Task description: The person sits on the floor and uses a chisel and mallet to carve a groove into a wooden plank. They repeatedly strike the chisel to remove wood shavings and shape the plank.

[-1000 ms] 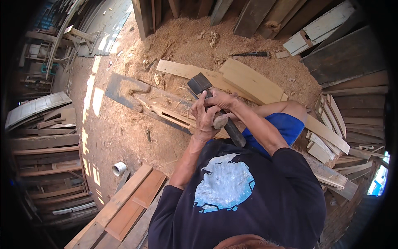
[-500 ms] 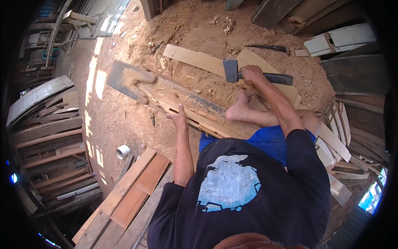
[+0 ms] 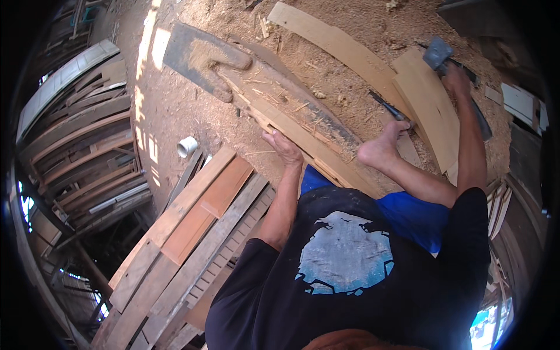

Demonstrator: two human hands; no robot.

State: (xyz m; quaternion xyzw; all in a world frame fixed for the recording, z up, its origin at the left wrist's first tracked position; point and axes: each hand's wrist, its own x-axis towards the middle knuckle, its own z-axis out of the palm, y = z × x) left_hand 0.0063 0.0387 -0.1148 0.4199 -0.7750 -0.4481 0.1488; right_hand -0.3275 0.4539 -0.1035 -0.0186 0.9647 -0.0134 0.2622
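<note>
My right hand (image 3: 458, 83) is closed around a dark mallet (image 3: 436, 53), held out at the far right above a pale board. Its handle hangs below the fist. At the near edge of a long pale wooden piece (image 3: 294, 129), my left hand (image 3: 284, 147) grips with fingers bent against the wood. A slot shows in that piece close to the fingertips. The piece lies along a thick worn work plank (image 3: 181, 55) with a forked stop, strewn with shavings. A dark chisel-like tool (image 3: 385, 105) lies beside my bare foot (image 3: 382, 146).
Curved pale boards (image 3: 338, 46) lie on the sawdust beyond the plank. Stacked lumber (image 3: 192, 227) rises at the near left, beside a white pipe piece (image 3: 187, 146). More timber (image 3: 87, 128) fills the left wall, and dark boards lean at the right.
My right hand has swung the mallet outward to the right. The view has shifted, and the chisel-like tool by my foot now shows. My left hand stays at the slotted piece.
</note>
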